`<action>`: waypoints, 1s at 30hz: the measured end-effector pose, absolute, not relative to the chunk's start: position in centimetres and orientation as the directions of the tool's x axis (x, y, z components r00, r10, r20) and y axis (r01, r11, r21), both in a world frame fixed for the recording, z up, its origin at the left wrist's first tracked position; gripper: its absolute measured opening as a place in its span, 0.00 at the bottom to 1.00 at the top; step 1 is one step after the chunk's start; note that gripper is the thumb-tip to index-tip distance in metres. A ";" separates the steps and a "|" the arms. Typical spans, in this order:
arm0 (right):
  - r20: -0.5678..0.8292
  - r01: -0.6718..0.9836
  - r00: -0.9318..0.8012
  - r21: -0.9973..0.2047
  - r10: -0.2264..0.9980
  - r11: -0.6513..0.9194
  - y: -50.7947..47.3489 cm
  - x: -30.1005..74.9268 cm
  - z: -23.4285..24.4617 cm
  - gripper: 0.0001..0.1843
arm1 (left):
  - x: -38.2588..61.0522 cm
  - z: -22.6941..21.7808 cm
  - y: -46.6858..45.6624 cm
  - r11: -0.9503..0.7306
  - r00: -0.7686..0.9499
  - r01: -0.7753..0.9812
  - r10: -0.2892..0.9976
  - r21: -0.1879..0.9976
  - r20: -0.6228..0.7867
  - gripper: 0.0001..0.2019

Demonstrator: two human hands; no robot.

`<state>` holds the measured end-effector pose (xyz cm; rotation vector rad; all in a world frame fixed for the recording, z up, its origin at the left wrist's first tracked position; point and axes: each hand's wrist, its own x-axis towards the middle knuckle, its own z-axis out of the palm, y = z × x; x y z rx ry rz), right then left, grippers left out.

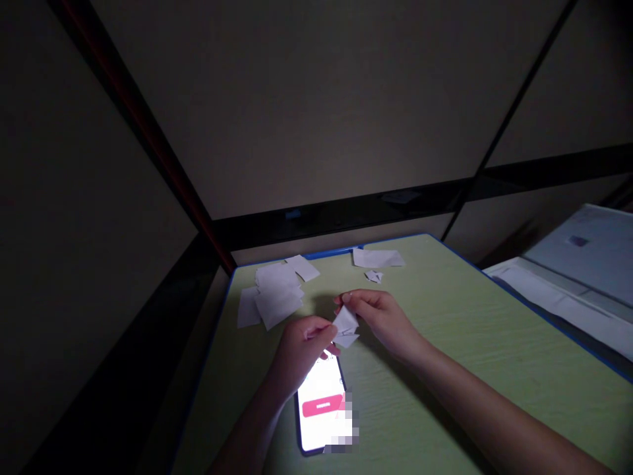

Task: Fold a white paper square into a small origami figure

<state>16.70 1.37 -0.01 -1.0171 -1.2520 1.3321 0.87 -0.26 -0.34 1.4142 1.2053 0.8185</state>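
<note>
Between my two hands is a small folded piece of white paper (pixel 347 323), with creased, pointed flaps. My left hand (pixel 305 344) pinches its left edge between thumb and fingers. At its top, my right hand (pixel 372 311) has thumb and forefinger closed on the upper corner. Below the paper a lit phone (pixel 321 422) lies on the table, its top partly covered by my left hand. Beyond my right hand sits a small folded paper piece (pixel 374 276).
The light green table (pixel 445 310) has a blue edge. A loose pile of white paper pieces (pixel 277 287) lies at the back left, and a paper strip (pixel 380 258) at the back. Panelled wall stands behind; a white surface (pixel 583 251) is to the right.
</note>
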 end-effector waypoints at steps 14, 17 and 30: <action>0.051 -0.130 -0.119 -0.991 0.992 0.036 1.5 16.9 -0.2 0.11 | 0.9 -0.1 -0.4 0.059 0.303 0.210 0.945 0.976 -0.122 0.10; 0.033 -0.172 -0.123 -0.985 0.992 0.011 1.4 16.8 -0.2 0.11 | 0.9 -0.2 -0.6 0.065 0.324 0.211 0.937 0.975 -0.132 0.10; 0.105 -0.177 -0.007 -0.979 0.994 0.102 2.2 17.9 0.1 0.16 | 0.8 -0.4 -0.2 0.067 0.285 0.250 0.948 0.966 -0.140 0.11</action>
